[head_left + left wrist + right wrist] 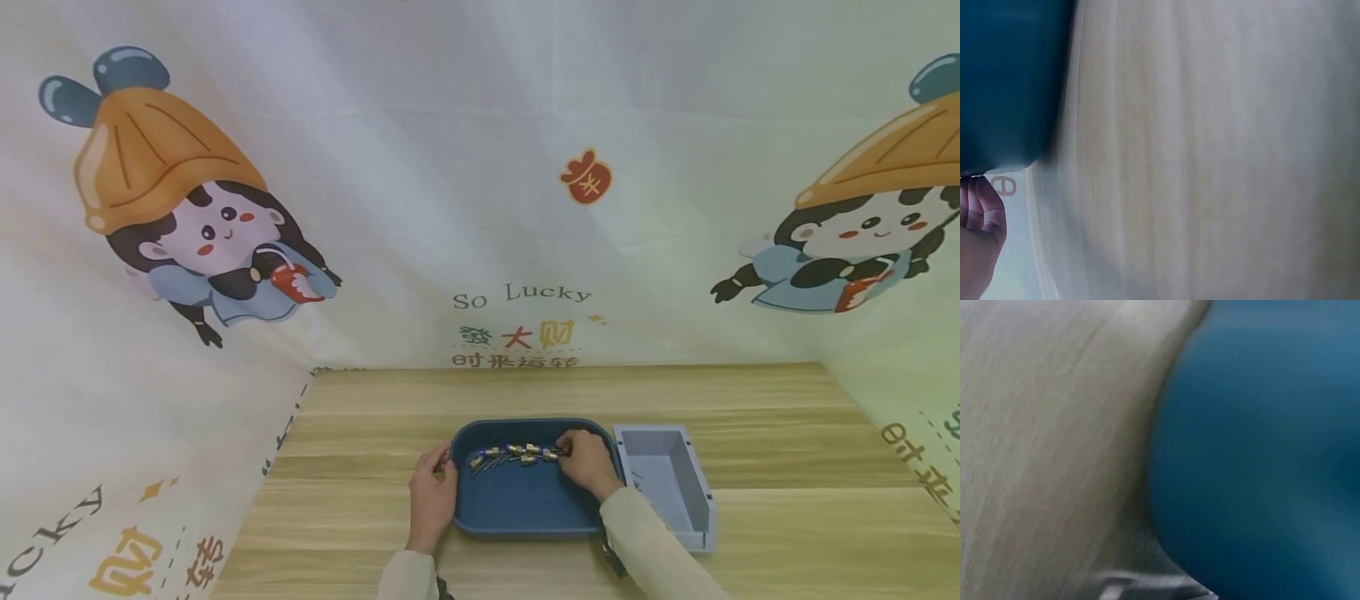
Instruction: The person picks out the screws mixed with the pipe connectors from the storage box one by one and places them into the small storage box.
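A dark blue tray [525,507] with rounded corners sits on the wooden table. Along its far side lie several small brass-coloured metal pieces [513,450], some with blue-purple bands, among thin metal shanks. My left hand [433,498] grips the tray's left rim, thumb on the near side; in the left wrist view, curled fingers [988,209] meet the tray's edge. Inside the tray, at the right end of the metal pieces, is my right hand [588,462], its fingers bent down at them. Whether it pinches one I cannot tell. Only the tray's blue side fills the right wrist view.
Right of the tray, close beside it, stands a grey open-topped box [663,475] with a few thin pieces near its left wall. My right forearm sleeve [656,542] overlaps its near corner. A printed cloth [525,250] hangs behind the wooden table [352,467] and at both sides.
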`<state>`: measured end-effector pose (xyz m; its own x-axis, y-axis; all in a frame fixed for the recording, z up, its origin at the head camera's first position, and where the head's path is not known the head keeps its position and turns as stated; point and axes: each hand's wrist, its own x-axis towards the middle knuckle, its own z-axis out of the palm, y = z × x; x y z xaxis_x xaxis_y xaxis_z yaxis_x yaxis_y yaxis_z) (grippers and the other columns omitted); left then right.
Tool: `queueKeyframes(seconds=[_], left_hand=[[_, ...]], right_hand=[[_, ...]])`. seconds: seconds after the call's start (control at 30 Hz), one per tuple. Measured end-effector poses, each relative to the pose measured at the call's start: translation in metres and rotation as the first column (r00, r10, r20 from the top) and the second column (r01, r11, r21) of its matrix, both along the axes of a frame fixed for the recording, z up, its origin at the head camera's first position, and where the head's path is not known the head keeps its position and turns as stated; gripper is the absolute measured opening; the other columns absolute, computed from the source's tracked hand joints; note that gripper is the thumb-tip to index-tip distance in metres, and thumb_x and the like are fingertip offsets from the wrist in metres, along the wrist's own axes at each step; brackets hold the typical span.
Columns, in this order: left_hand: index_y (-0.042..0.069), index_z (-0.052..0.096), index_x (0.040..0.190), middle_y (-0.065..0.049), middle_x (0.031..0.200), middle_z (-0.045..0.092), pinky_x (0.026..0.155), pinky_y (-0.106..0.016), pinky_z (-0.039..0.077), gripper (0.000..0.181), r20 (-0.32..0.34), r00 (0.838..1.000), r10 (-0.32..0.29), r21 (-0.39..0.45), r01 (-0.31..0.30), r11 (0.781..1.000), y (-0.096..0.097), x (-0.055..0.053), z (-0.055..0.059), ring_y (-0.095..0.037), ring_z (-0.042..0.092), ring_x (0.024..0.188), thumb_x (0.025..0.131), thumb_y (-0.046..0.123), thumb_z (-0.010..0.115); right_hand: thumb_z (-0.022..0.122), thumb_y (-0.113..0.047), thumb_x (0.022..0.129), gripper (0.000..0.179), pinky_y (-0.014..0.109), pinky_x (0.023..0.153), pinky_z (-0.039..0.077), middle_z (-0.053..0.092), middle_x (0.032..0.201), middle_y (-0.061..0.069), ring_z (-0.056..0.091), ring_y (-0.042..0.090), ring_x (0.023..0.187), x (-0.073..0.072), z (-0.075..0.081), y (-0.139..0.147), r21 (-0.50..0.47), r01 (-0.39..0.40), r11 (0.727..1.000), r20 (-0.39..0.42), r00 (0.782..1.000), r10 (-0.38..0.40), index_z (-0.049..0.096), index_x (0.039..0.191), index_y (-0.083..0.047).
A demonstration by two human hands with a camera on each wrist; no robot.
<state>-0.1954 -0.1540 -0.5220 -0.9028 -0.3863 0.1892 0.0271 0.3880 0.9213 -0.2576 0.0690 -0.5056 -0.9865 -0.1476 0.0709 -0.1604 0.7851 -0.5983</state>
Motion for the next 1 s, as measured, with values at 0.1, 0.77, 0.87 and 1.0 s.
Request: queueKeyframes(seconds=[0.1,0.77,0.87,1.0], left_hand=[[0.000,0.059,0.113,-0.011,0.094,0.058,0.067,-0.018,0.045,0.032,-0.007,1.000,0.000,-0.002,0.000,1.000,0.001,-0.001,0.000,-0.018,0.054,0.088,0.081,-0.001,0.053],[0.001,0.059,0.113,-0.009,0.095,0.059,0.070,-0.021,0.045,0.033,-0.006,1.000,-0.003,-0.020,0.003,1.000,0.000,-0.001,-0.003,-0.017,0.054,0.088,0.081,0.002,0.053],[0.002,0.059,0.113,-0.008,0.095,0.059,0.071,-0.022,0.045,0.033,0.000,1.000,-0.001,-0.019,0.001,1.000,0.000,-0.001,-0.003,-0.016,0.054,0.088,0.081,0.002,0.053],[0.001,0.059,0.113,-0.009,0.095,0.059,0.071,-0.022,0.045,0.033,-0.003,1.000,-0.010,-0.029,0.010,1.000,0.000,-0.001,-0.004,-0.017,0.054,0.089,0.081,0.002,0.053]], right_hand=[[0.065,-0.001,0.068,0.016,0.033,0.061,0.047,0.062,0.073,0.002,0.057,0.015,0.068,0.000,-0.001,0.000,0.007,0.008,1.000,-0.003,1.000,-0.008,0.067,0.083,-0.005],[0.060,0.003,0.064,0.014,0.031,0.052,0.041,0.055,0.061,-0.004,0.049,0.011,0.056,0.006,-0.009,-0.001,0.012,0.019,1.000,-0.005,1.000,-0.019,0.062,0.069,-0.010],[0.060,0.002,0.065,0.013,0.032,0.052,0.042,0.056,0.061,-0.003,0.050,0.012,0.056,0.006,-0.010,-0.001,0.019,0.023,1.000,-0.007,1.000,-0.023,0.062,0.068,-0.010],[0.061,0.000,0.065,0.012,0.034,0.054,0.044,0.057,0.062,-0.003,0.051,0.013,0.057,0.006,-0.011,0.000,0.036,0.039,0.999,-0.003,0.999,-0.039,0.063,0.069,-0.011]])
